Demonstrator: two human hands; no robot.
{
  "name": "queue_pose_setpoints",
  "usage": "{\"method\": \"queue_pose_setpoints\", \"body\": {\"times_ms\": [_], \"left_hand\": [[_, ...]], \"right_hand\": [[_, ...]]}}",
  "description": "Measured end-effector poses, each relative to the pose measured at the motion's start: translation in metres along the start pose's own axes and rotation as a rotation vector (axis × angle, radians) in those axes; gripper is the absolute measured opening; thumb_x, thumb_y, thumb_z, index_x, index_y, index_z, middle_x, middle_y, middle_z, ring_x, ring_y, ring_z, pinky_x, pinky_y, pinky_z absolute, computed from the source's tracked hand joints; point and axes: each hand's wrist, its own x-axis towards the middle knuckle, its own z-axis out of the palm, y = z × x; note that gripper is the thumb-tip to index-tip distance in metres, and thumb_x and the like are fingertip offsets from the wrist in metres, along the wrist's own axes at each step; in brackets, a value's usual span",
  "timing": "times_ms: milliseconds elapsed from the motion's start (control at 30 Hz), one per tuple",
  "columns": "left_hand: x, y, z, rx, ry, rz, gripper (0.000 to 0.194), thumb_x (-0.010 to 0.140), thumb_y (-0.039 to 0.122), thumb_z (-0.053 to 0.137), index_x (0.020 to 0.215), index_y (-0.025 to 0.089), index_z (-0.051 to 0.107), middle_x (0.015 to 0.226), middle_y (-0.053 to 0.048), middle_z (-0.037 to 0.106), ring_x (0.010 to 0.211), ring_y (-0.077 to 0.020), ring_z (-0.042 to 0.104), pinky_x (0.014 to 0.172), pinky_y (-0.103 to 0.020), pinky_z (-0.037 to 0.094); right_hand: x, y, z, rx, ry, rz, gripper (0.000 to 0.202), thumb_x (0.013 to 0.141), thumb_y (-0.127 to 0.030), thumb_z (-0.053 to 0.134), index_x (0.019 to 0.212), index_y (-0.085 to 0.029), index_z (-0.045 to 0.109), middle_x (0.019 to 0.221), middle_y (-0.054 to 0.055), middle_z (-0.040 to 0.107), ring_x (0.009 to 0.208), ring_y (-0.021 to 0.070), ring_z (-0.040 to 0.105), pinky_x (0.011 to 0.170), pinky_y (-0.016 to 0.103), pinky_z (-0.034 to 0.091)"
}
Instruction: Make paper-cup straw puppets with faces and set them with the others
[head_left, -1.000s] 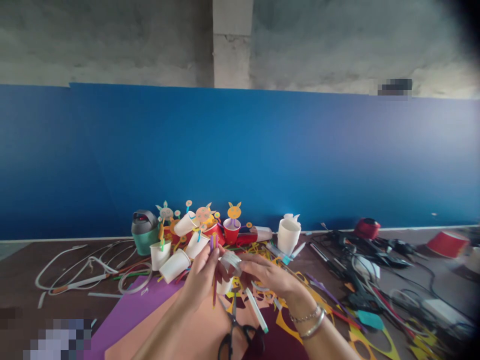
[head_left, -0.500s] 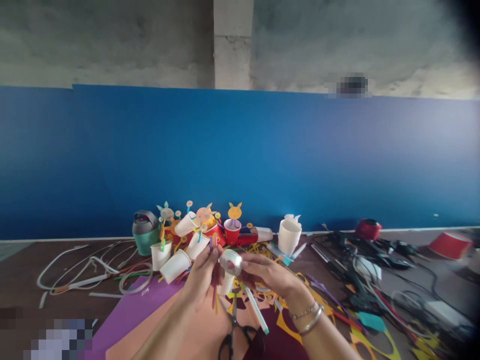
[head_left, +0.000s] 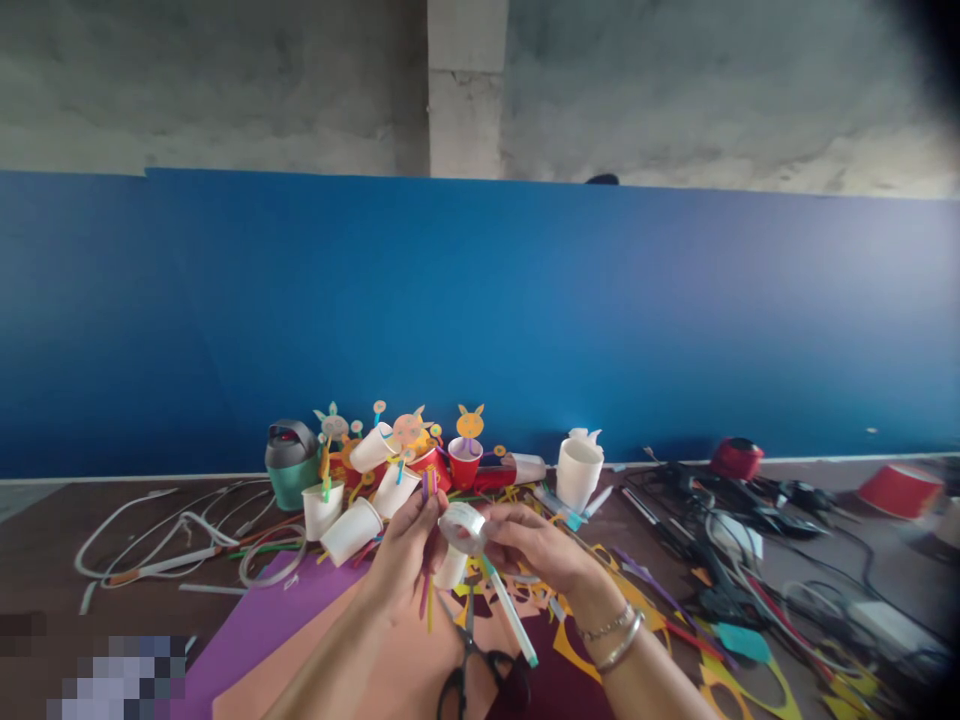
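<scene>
My left hand (head_left: 407,545) is closed on a small bundle of purple and yellow strips (head_left: 428,488), whose ends stick out above and below the fingers. My right hand (head_left: 529,543) pinches a roll of clear tape (head_left: 463,524) by its right side, close beside the left fingers. Whether a length of tape joins the roll to the strips I cannot tell. Just below the hands lie black-handled scissors (head_left: 470,650) and a white marker with a teal end (head_left: 512,615). A small white cup (head_left: 450,568) shows behind the tape roll, partly hidden.
Orange paper (head_left: 300,655) and purple paper (head_left: 217,655) cover the table front. White cups (head_left: 351,531) and a red cup (head_left: 465,465) with paper animal faces stand or lie behind. A stack of white cups (head_left: 579,476) stands right of them. Cables (head_left: 727,560) and yellow paper scraps (head_left: 750,680) lie right.
The tape roll has tilted slightly in my right hand, while both hands stay in nearly the same place. Behind the blue partition, a dark shape has moved left and lower.
</scene>
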Motion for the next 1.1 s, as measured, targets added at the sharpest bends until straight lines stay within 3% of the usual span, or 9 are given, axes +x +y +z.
{"method": "queue_pose_setpoints", "body": {"times_ms": [167, 367, 467, 567, 700, 833, 1100], "left_hand": [[0.001, -0.001, 0.000, -0.058, -0.001, -0.035, 0.029, 0.084, 0.046, 0.058, 0.083, 0.018, 0.053, 0.043, 0.007, 0.049, 0.036, -0.0055, 0.038, 0.039, -0.015, 0.026], [-0.003, 0.006, 0.000, 0.307, 0.018, 0.063, 0.030, 0.086, 0.051, 0.051, 0.087, 0.020, 0.052, 0.056, 0.002, 0.061, 0.041, -0.0119, 0.054, 0.040, -0.019, 0.036], [-0.005, 0.003, 0.001, 0.395, 0.007, 0.086, 0.032, 0.089, 0.051, 0.046, 0.089, 0.019, 0.053, 0.047, 0.005, 0.054, 0.037, -0.0102, 0.048, 0.039, -0.019, 0.036], [-0.004, -0.001, 0.001, 0.287, 0.027, 0.078, 0.032, 0.087, 0.051, 0.049, 0.088, 0.020, 0.052, 0.043, 0.008, 0.047, 0.033, -0.0076, 0.041, 0.037, -0.017, 0.032], [-0.001, -0.002, 0.001, 0.182, 0.041, 0.052, 0.030, 0.086, 0.048, 0.053, 0.083, 0.019, 0.051, 0.043, 0.008, 0.048, 0.034, -0.0058, 0.040, 0.036, -0.015, 0.031], [0.000, -0.003, 0.003, 0.115, 0.022, 0.028, 0.028, 0.087, 0.045, 0.052, 0.083, 0.018, 0.050, 0.042, 0.008, 0.049, 0.033, -0.0052, 0.040, 0.035, -0.013, 0.030], [-0.005, -0.007, 0.007, 0.306, 0.096, 0.110, 0.033, 0.089, 0.052, 0.045, 0.085, 0.019, 0.049, 0.041, 0.008, 0.048, 0.033, -0.0074, 0.042, 0.036, -0.016, 0.032]], "right_hand": [[-0.003, -0.006, 0.001, -0.016, -0.040, 0.037, 0.023, 0.084, -0.040, 0.059, 0.089, -0.018, 0.062, 0.063, 0.000, 0.062, 0.044, 0.0071, 0.046, 0.043, 0.022, 0.034], [0.003, 0.000, -0.003, -0.125, 0.028, 0.063, 0.033, 0.086, -0.045, 0.054, 0.074, -0.015, 0.061, 0.048, -0.004, 0.053, 0.037, 0.0050, 0.041, 0.036, 0.019, 0.027], [0.004, 0.001, -0.003, -0.145, 0.034, 0.091, 0.035, 0.085, -0.046, 0.054, 0.070, -0.015, 0.059, 0.044, -0.005, 0.052, 0.032, 0.0043, 0.037, 0.033, 0.018, 0.025], [0.002, -0.002, -0.003, -0.095, 0.000, 0.082, 0.027, 0.081, -0.041, 0.059, 0.075, -0.015, 0.061, 0.045, -0.006, 0.052, 0.033, 0.0045, 0.038, 0.034, 0.018, 0.026], [0.000, -0.007, -0.004, -0.024, -0.051, 0.086, 0.023, 0.077, -0.034, 0.062, 0.088, -0.014, 0.064, 0.047, -0.005, 0.056, 0.034, 0.0047, 0.040, 0.034, 0.017, 0.026], [0.001, -0.005, -0.002, -0.002, -0.063, 0.092, 0.021, 0.079, -0.034, 0.060, 0.088, -0.014, 0.061, 0.056, 0.000, 0.066, 0.035, 0.0057, 0.048, 0.033, 0.016, 0.023], [0.007, 0.005, 0.003, -0.025, 0.001, 0.062, 0.026, 0.080, -0.040, 0.060, 0.076, -0.015, 0.059, 0.056, 0.001, 0.065, 0.034, 0.0064, 0.049, 0.030, 0.018, 0.023]]}}
